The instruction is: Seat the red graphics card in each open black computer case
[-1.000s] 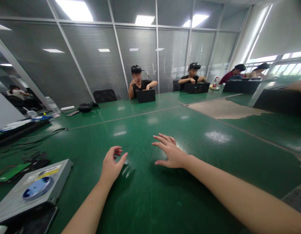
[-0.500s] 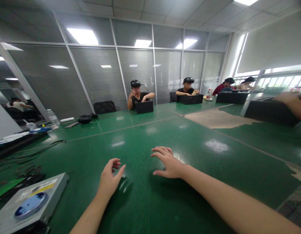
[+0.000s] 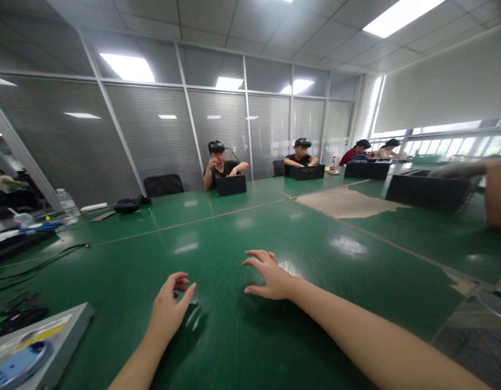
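My left hand (image 3: 169, 306) hovers just above the green table (image 3: 242, 227), fingers loosely curled and apart, holding nothing. My right hand (image 3: 268, 275) is stretched out over the table a little to the right, palm down with fingers spread, also empty. The two hands are apart from each other. A grey metal disc drive (image 3: 31, 346) with a blue disc on top lies at the lower left, nearest my left hand.
Black cables (image 3: 34, 265) and tools lie at the left edge. Several people sit at the far side behind black boxes (image 3: 231, 185). Another person's arm (image 3: 496, 192) reaches in at the right by a black box (image 3: 429, 190). A water bottle (image 3: 65, 203) stands far left.
The view has tilted upward and turned a little right, so hands and disc drive sit lower in frame. Both hands keep the same pose. The other person's arm at the right came closer.
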